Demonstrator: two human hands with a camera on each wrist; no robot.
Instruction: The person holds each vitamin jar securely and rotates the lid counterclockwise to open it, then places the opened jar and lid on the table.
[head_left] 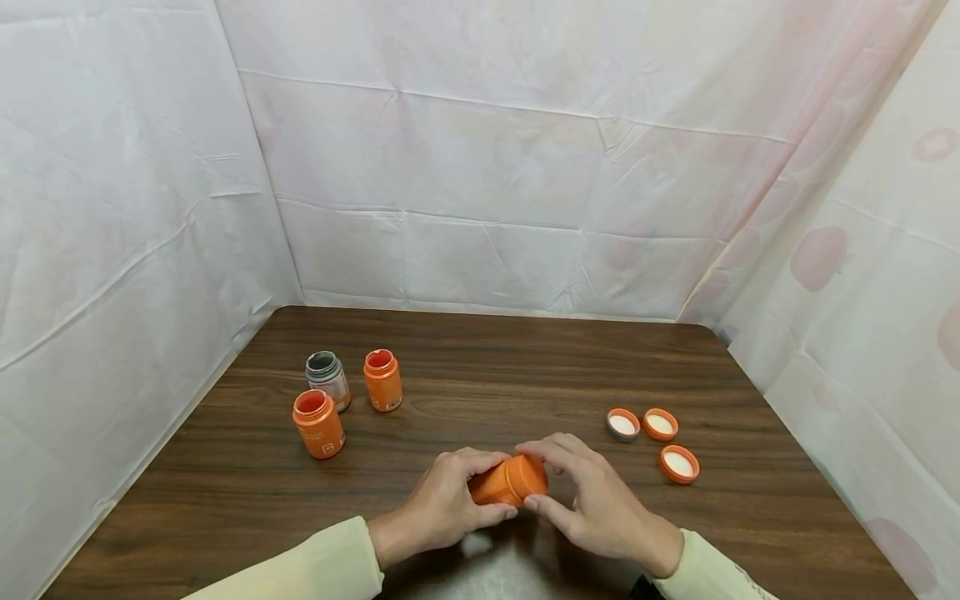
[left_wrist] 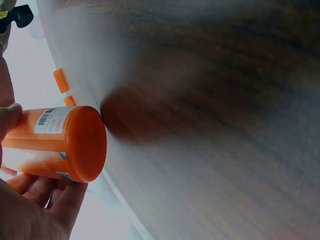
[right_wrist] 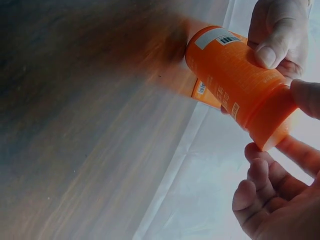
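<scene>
An orange plastic bottle (head_left: 491,486) lies tilted between both hands at the front of the table, its lid (head_left: 529,475) toward the right. My left hand (head_left: 446,498) grips the body, thumb on the near side and fingers on the far side. With thumb and fingertips, my right hand (head_left: 592,500) pinches the lid's rim. In the left wrist view, the base of the bottle (left_wrist: 87,142) faces the camera, close to the tabletop. A barcode label shows on the bottle (right_wrist: 225,70) in the right wrist view, and the lid (right_wrist: 270,112) sits on its neck.
Back left stand two uncapped orange bottles (head_left: 321,433) and an uncapped grey bottle (head_left: 330,382). On the right, two orange lids (head_left: 679,464) and a grey-sided lid (head_left: 622,425) lie with white liners facing up. White sheeting (head_left: 480,167) surrounds the dark wooden table (head_left: 525,367).
</scene>
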